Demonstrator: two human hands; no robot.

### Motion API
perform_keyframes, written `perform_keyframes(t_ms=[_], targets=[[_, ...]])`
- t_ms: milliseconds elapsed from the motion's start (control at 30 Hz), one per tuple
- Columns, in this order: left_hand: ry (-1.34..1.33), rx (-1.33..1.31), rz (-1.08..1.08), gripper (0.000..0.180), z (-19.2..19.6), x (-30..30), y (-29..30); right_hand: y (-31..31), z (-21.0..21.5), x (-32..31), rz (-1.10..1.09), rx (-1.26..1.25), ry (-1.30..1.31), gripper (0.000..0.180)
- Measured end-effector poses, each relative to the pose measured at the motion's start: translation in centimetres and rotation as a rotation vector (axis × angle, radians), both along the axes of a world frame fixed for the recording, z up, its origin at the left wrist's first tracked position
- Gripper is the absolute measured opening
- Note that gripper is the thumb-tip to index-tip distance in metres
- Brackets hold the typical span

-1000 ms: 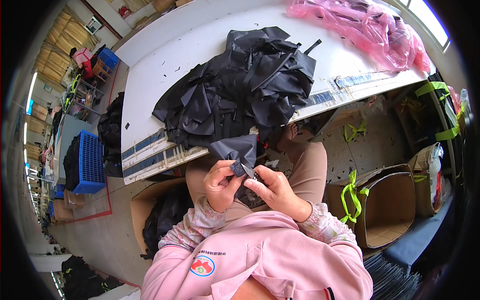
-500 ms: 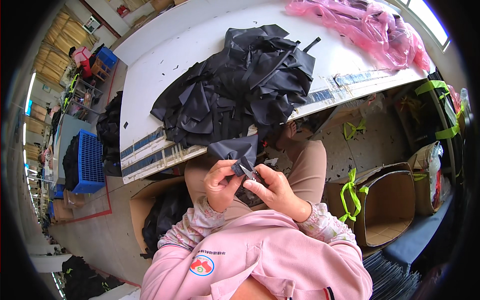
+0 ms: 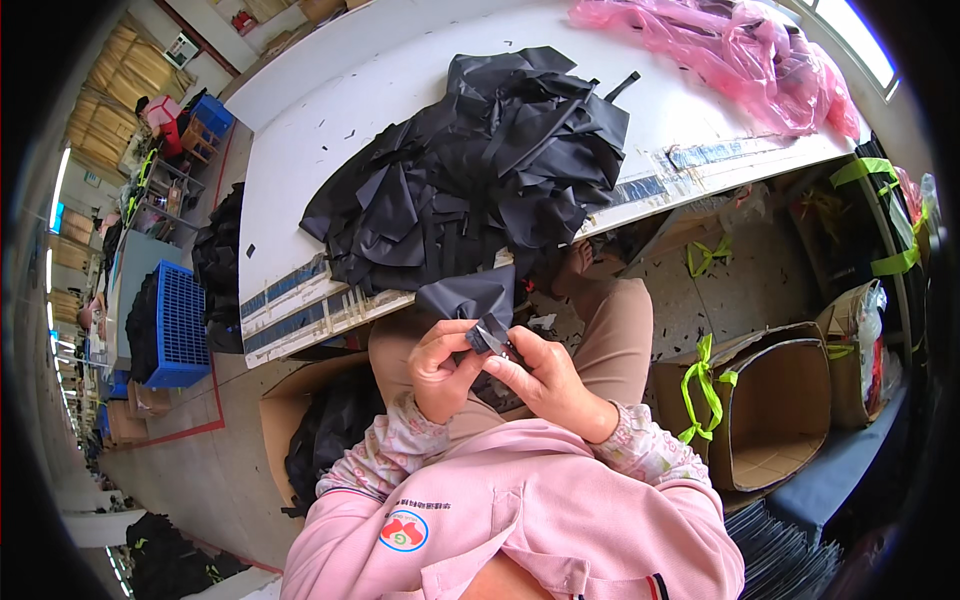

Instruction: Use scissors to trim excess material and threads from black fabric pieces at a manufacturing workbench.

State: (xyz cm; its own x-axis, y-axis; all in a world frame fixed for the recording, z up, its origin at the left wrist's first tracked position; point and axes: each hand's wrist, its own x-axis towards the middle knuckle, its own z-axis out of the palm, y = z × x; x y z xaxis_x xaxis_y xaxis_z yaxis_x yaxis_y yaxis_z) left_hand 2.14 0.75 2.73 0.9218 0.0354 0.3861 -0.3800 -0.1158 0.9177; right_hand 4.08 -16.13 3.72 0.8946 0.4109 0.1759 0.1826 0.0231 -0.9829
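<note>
We saw a person in a pink sweatshirt (image 3: 530, 520) seated at a white worktable (image 3: 330, 110), both hands raised over the lap and closed on one small piece of black fabric (image 3: 470, 298). The left hand (image 3: 440, 365) had its fingers curled inward, thumb and forefinger pressed together on the lower edge of the piece; the right hand (image 3: 550, 380) met it from the other side, its fingertips (image 3: 497, 362) pinching the same edge, so that the two hands nearly touched. The fabric rose just above the fingertips as a dark flap, its top reaching the table's front edge. We could not tell what the small folded part between the thumbs was.

Beyond the fingers, farther up the table, lay a large heap of black fabric pieces (image 3: 470, 170), its near side spilling over the taped edge right above the held piece. Well past the heap, toward the far right of the fingers, sat a crumpled pink plastic bag (image 3: 740, 50). To the right of the right hand, on the floor, stood an open cardboard box (image 3: 780, 400) with a green strap (image 3: 700, 390) tied at its corner. Far to the left of the left hand, we noted a blue plastic crate (image 3: 180, 325) on the floor, and another cardboard box (image 3: 285, 420) holding dark cloth just below the left wrist
</note>
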Motion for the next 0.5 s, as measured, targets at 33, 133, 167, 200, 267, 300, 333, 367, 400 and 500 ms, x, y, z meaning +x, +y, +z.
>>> perform_keyframes(t_ms=[33,133,167,200,267,300,333,367,400,500], targets=[[0.001,-0.001,0.000,0.014,0.0,0.0,0.0,-0.1,0.0,0.0,0.000,-0.001,0.001,0.028],[0.011,0.009,-0.038,0.015,0.2,0.2,0.3,-0.4,-0.1,0.1,0.013,-0.001,0.017,0.028],[0.002,0.040,-0.055,0.015,0.3,0.3,0.4,-0.5,-0.1,0.1,0.012,-0.007,0.036,0.028],[-0.007,0.070,-0.072,0.016,0.5,0.4,0.6,-0.5,-0.1,0.1,0.012,-0.013,0.055,0.029],[0.025,0.045,-0.104,0.016,0.8,0.6,0.8,-0.7,0.0,0.1,0.018,-0.001,0.091,0.030],[0.055,0.021,-0.134,0.016,0.9,0.7,0.9,-0.8,0.1,0.1,0.025,0.013,0.124,0.030],[0.055,0.021,-0.133,0.016,0.8,0.8,1.1,-0.9,0.2,0.2,0.025,0.012,0.124,0.030],[0.105,-0.050,-0.178,0.016,0.7,0.9,1.3,-1.2,0.4,0.2,0.052,0.003,0.157,0.031],[0.155,-0.120,-0.224,0.016,0.6,0.9,1.4,-1.4,0.5,0.3,0.080,-0.005,0.189,0.032],[0.223,-0.235,-0.342,0.015,0.6,1.5,2.0,-1.9,1.2,0.5,0.109,-0.077,0.170,0.035]])
